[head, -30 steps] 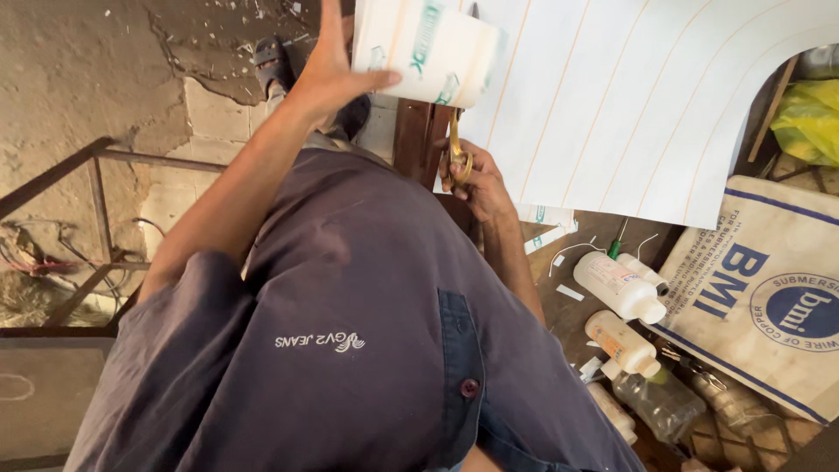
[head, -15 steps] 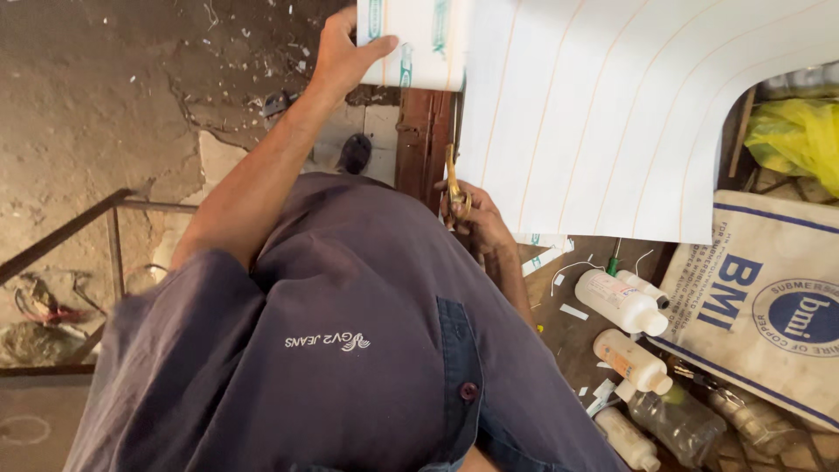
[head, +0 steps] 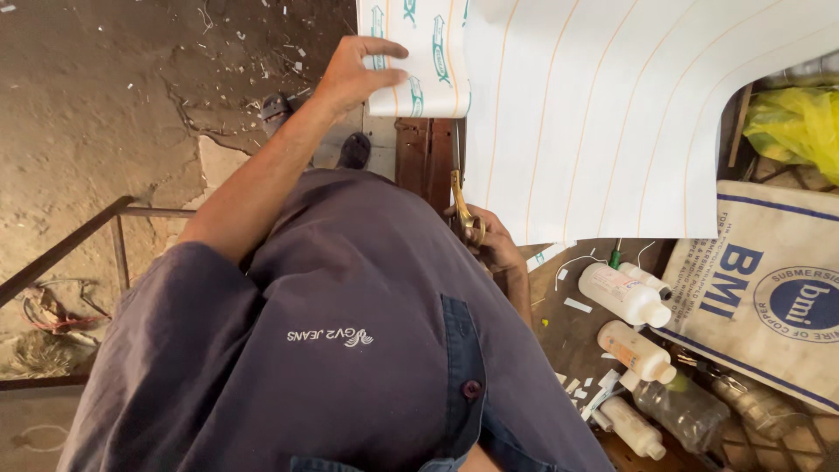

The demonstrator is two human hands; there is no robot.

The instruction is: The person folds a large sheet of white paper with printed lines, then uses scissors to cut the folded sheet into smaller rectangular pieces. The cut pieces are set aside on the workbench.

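A big white sheet [head: 629, 114] with thin orange lines lies curved over a brown wooden table [head: 572, 328]. Its left edge is folded back, showing a side with green printing [head: 418, 61]. My left hand [head: 351, 77] grips that folded edge at the top. My right hand [head: 491, 240] is shut on gold-handled scissors [head: 463, 210] at the sheet's lower left edge, blades pointing up along the cut line. My dark grey shirt fills the lower middle of the view.
Several white plastic bottles [head: 622, 295] and paper scraps lie on the table at the lower right. A woven sack [head: 769, 297] with blue print and a yellow bag [head: 791, 127] lie to the right. A metal frame [head: 105, 227] and cracked concrete floor are on the left.
My left hand has slid down and right along the folded edge. The scissors and my right hand have stayed at the sheet's lower edge; the view has shifted downward a little.
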